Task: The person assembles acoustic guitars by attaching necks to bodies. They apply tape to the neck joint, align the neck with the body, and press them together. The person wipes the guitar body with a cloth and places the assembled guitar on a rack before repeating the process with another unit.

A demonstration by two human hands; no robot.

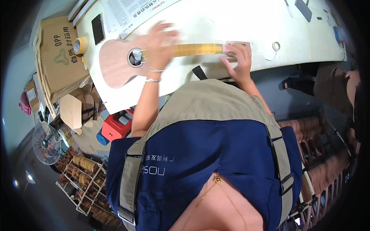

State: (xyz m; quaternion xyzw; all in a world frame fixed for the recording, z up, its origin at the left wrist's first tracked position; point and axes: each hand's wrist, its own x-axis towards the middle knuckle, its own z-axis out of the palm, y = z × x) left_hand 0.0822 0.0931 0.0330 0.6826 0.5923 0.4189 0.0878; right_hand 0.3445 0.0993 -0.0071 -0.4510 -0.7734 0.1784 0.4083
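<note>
A small unfinished ukulele (113,63) of bare, pinkish-brown wood lies on the white table (269,23), its body at left and neck pointing right. Yellow tape (198,49) covers the fretboard. Something pale and crumpled shows in the round soundhole (135,57). My left hand (161,46), blurred by motion, is over the joint of body and neck with its fingers apart; nothing shows in it. At the headstock (244,45), my right hand (238,59) has its fingers over the wood and its thumb at the near edge.
A black phone (98,29) and printed newspaper (129,13) lie behind the body. A yellow tape roll (80,45) sits by a cardboard box (58,57) at left. Right of the headstock is a pale tape ring (276,46). Below the table edge stands a red container (117,125). Another person (333,82) is at far right.
</note>
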